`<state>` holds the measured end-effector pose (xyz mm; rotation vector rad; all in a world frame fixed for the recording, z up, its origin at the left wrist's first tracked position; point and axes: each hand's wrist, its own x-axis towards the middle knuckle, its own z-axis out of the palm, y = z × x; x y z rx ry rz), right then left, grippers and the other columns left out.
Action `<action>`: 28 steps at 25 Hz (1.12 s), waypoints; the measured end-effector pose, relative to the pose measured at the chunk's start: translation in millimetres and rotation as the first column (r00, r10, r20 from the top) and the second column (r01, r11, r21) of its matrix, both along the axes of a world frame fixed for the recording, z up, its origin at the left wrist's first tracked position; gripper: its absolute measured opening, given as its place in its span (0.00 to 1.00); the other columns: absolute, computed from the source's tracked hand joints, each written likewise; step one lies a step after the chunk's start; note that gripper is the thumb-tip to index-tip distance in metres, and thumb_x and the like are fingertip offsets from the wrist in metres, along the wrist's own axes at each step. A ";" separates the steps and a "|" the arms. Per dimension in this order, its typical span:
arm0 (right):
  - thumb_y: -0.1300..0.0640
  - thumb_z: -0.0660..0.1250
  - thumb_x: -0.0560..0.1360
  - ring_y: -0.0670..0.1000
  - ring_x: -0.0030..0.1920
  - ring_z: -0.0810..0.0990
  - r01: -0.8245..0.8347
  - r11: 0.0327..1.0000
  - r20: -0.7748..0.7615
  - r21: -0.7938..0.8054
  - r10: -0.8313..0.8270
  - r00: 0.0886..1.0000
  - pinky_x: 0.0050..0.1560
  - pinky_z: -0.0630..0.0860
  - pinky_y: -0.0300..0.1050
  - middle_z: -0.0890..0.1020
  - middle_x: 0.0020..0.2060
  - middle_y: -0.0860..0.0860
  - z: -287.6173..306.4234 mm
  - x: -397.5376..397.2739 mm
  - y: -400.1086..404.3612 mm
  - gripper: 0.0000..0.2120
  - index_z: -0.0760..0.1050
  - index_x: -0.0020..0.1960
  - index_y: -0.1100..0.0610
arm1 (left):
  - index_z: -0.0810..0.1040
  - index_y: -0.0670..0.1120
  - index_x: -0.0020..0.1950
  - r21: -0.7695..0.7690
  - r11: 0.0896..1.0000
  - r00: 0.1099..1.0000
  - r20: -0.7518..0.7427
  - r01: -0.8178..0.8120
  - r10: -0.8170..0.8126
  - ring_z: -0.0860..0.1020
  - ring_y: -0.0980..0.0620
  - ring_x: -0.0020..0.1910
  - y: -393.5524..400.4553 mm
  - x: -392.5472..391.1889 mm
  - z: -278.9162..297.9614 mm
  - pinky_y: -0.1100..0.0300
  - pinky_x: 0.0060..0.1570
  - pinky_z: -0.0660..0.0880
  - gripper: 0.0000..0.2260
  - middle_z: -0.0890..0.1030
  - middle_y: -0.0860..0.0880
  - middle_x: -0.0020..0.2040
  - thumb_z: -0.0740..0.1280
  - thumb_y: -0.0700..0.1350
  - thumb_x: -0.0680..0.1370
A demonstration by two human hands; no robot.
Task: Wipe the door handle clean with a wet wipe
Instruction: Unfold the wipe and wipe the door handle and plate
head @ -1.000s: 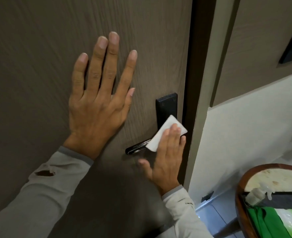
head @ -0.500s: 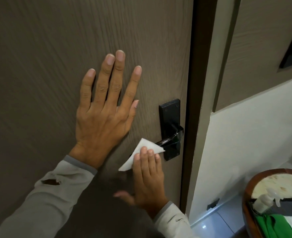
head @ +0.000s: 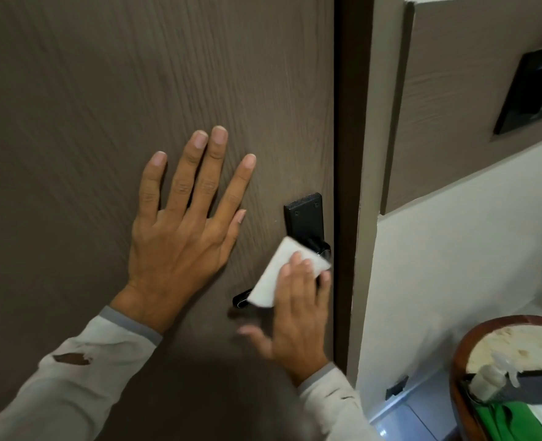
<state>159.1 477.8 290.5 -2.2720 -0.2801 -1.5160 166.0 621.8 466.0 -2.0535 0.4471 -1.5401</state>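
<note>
The right hand [head: 295, 313] is pressing a folded white wet wipe [head: 282, 275] against the door handle [head: 242, 299] with flat, extended fingers, the thumb spread out below and gripping nothing; the left hand [head: 183, 237] is lying open and empty, palm flat on the door [head: 136, 74], fingers fanned. The wiping is judged to be under way, not finished; the lever's tip is poking out bare to the left of the wipe, and the backplate [head: 304, 214] is standing uncovered above. The handle is looking black and glossy, sitting near the door's right edge; whether grime is remaining is too fine to tell.
</note>
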 end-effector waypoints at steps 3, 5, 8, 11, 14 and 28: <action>0.25 0.44 0.78 0.57 0.85 0.46 -0.013 0.992 -0.042 0.122 0.019 0.999 0.85 0.43 0.57 0.43 0.85 0.55 3.7 -4.8 2.1 0.48 0.42 0.84 0.59 | 0.58 0.48 0.86 0.002 1.000 1.000 0.002 -0.003 0.003 0.53 0.40 0.82 -0.5 -1.4 -2.8 0.39 0.80 0.49 0.27 0.53 0.39 0.83 0.56 0.54 0.88; 0.25 0.46 0.78 0.57 0.85 0.48 -0.123 0.992 -0.013 -0.022 0.123 0.992 0.85 0.43 0.57 0.45 0.85 0.56 -12.9 -22.0 28.2 0.49 0.44 0.84 0.60 | 0.56 0.48 0.86 0.004 1.000 1.000 0.002 0.000 0.000 0.51 0.41 0.82 1.7 -1.5 -4.9 0.40 0.81 0.47 0.27 0.52 0.39 0.84 0.56 0.54 0.89; 0.25 0.45 0.78 0.54 0.85 0.47 -0.063 0.998 0.005 0.007 0.063 0.998 0.85 0.44 0.57 0.45 0.85 0.54 -0.6 -0.7 -1.3 0.48 0.43 0.84 0.58 | 0.56 0.48 0.86 0.010 1.000 1.000 0.009 -0.004 0.004 0.52 0.40 0.83 2.9 -0.8 -6.8 0.40 0.81 0.46 0.27 0.53 0.39 0.84 0.56 0.54 0.89; 0.24 0.44 0.77 0.55 0.85 0.46 -0.061 0.966 -0.042 0.251 0.074 0.996 0.85 0.45 0.56 0.44 0.85 0.54 8.2 -1.5 -9.5 0.49 0.39 0.84 0.57 | 0.56 0.48 0.86 0.020 1.000 1.000 0.005 -0.013 0.013 0.53 0.39 0.82 2.2 -0.8 -5.8 0.40 0.81 0.48 0.27 0.55 0.38 0.84 0.56 0.54 0.88; 0.24 0.46 0.77 0.59 0.85 0.49 -0.172 0.979 -0.027 0.111 0.176 0.984 0.85 0.46 0.55 0.45 0.85 0.57 -12.2 -27.3 31.3 0.51 0.43 0.84 0.61 | 0.55 0.48 0.87 0.013 1.000 1.000 0.010 -0.008 0.008 0.52 0.40 0.83 3.5 -1.7 -7.6 0.41 0.82 0.46 0.27 0.53 0.38 0.84 0.56 0.54 0.89; 0.23 0.48 0.76 0.60 0.85 0.50 -0.243 0.875 0.046 0.418 0.246 0.968 0.84 0.49 0.58 0.47 0.85 0.51 16.4 1.3 -1.9 0.50 0.41 0.84 0.55 | 0.54 0.48 0.87 0.009 1.000 1.000 0.007 -0.003 0.003 0.53 0.39 0.83 4.0 -2.0 -8.1 0.40 0.81 0.48 0.28 0.53 0.38 0.84 0.56 0.53 0.88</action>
